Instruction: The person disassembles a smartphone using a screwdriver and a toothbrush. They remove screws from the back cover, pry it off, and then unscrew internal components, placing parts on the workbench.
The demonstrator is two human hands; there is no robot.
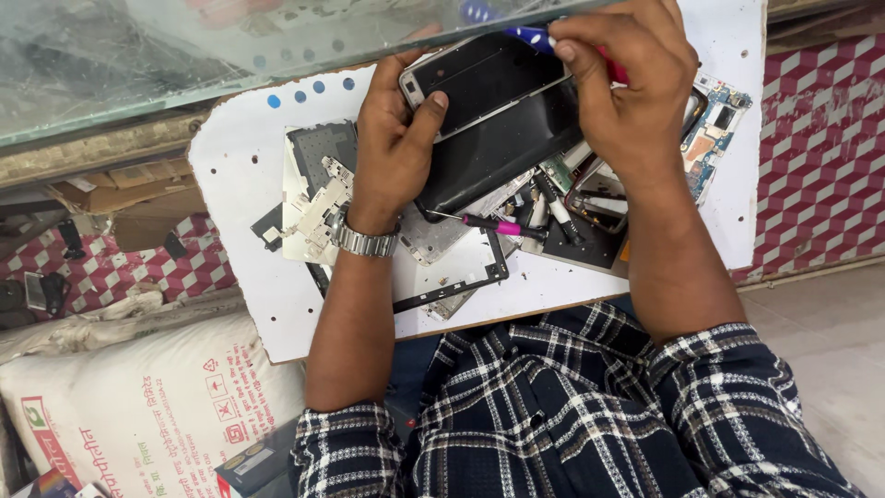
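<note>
You've got the phone point(489, 78) up over the white board point(240, 157), left hand point(392, 148) gripping its left edge with the thumb on the glass. Right hand point(627, 83) pinches a blue-and-pink tool point(530, 37) at its top edge. A pink screwdriver point(493, 224), loose frame point(461, 281) and circuit board point(714, 129) lie around it.

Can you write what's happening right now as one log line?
left hand: grips phone | right hand: holds blue-red tool at phone's top edge | white board: loose parts

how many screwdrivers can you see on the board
2: a pink-handled screwdriver lying below the phone, and a blue and pink one in the right hand. Others may hide under the hands.
</note>
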